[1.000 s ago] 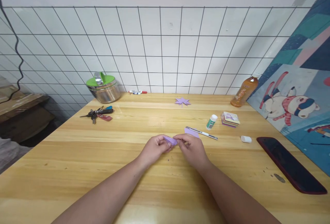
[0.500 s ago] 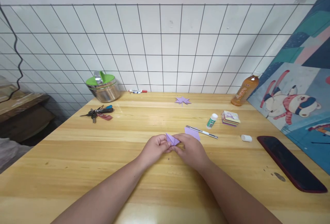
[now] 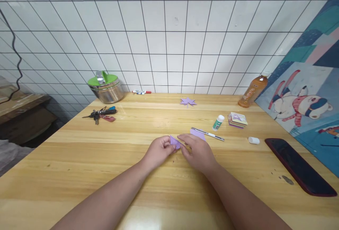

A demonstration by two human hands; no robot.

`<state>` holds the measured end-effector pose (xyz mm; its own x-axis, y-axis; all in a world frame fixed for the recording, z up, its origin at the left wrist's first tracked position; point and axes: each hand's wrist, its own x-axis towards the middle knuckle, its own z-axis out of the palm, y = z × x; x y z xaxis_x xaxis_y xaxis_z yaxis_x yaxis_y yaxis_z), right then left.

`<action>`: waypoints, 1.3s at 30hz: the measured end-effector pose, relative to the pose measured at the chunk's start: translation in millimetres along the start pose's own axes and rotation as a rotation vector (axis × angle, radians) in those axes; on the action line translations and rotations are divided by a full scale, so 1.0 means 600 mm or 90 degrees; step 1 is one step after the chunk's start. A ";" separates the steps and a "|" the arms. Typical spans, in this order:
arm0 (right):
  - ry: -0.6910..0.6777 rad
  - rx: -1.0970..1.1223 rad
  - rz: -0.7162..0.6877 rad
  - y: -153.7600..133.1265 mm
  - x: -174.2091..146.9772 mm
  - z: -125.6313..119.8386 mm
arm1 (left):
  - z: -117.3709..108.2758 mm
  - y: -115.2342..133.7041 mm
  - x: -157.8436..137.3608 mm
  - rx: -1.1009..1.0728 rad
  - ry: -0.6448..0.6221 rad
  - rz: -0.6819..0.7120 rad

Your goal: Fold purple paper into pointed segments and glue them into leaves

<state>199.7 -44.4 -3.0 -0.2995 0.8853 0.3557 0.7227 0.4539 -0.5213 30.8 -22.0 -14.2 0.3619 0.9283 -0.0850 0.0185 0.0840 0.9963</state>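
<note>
- Head view: left hand is pinching a small folded purple paper between thumb and fingers, just above or on the wooden table; cannot tell which.
- Right hand is hovering at the paper's right edge, thumb and forefinger parted; thumb contact is unclear.
- Just beyond the right hand, a flat purple sheet is lying partly under a slim silver tool.
- Farther right of the grip, a glue stick is standing near a paper stack.
- Straight beyond the grip, a purple paper leaf is lying near the wall.
- Far left of it, keys are lying before a green-lidded pot.
</note>
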 end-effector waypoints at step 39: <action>-0.015 0.169 -0.008 0.020 0.003 -0.001 | -0.006 0.014 -0.002 -0.099 -0.021 -0.105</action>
<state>208.2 -37.5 -8.3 -0.3245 0.8800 0.3468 0.5314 0.4729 -0.7029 27.1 -21.1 -5.8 0.3968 0.8849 -0.2439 -0.0624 0.2912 0.9546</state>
